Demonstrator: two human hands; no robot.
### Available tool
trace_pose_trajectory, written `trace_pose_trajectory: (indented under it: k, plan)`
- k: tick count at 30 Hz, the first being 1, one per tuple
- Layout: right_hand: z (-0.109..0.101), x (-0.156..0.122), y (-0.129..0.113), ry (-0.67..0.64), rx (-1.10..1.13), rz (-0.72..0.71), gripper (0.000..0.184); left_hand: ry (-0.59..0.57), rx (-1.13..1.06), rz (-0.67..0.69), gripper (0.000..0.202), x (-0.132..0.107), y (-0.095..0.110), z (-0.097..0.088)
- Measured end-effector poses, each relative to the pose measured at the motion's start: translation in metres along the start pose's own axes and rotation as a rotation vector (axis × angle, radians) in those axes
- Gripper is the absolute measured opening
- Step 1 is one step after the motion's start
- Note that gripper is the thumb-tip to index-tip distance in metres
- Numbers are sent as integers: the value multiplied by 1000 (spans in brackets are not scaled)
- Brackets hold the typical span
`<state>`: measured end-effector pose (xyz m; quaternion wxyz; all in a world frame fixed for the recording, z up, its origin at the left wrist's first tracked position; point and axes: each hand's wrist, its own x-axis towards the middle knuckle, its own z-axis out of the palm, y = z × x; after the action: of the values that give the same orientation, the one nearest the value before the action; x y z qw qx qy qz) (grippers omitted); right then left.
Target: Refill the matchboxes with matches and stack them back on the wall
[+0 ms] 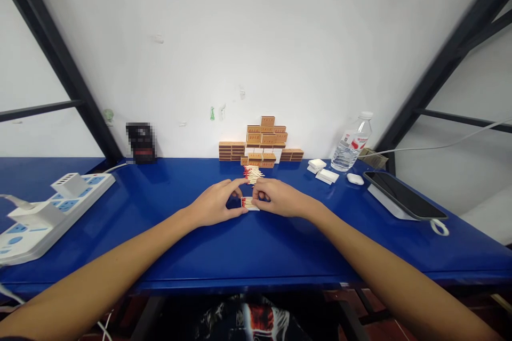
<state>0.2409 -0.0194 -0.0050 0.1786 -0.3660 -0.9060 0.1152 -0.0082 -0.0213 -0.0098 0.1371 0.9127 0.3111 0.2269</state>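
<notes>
Both hands meet at the middle of the blue table [256, 245]. My left hand [216, 203] and my right hand [278, 198] pinch the two ends of a small open matchbox tray [248, 203] with red-tipped matches in it, which rests on the table. The fingers of both hands are curled around it. Just beyond the hands lies a loose pile of matches [252, 173]. Behind that, against the white wall, stands a stack of brown matchboxes [262, 141].
A white power strip [48, 210] with plugged adapters lies at the left. A dark small box [141, 143] stands by the wall. At the right are white matchbox trays [323, 171], a water bottle [352, 144], a white earbud case [355, 179] and a phone on a stand [404, 196].
</notes>
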Motion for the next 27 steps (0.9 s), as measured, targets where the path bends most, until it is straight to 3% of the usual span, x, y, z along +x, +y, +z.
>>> trace_pose_trajectory:
  k: [10,21,27]
  plan:
    - [0,1,-1,-44,50,11,7,9,9,-7,68,-1,-2,1]
    - [-4,1,-6,26,-7,8,5,2,23,-17,70,0,-2,1]
    - [-13,-1,24,164,-125,157,8,31,31,-40,68,0,-2,1]
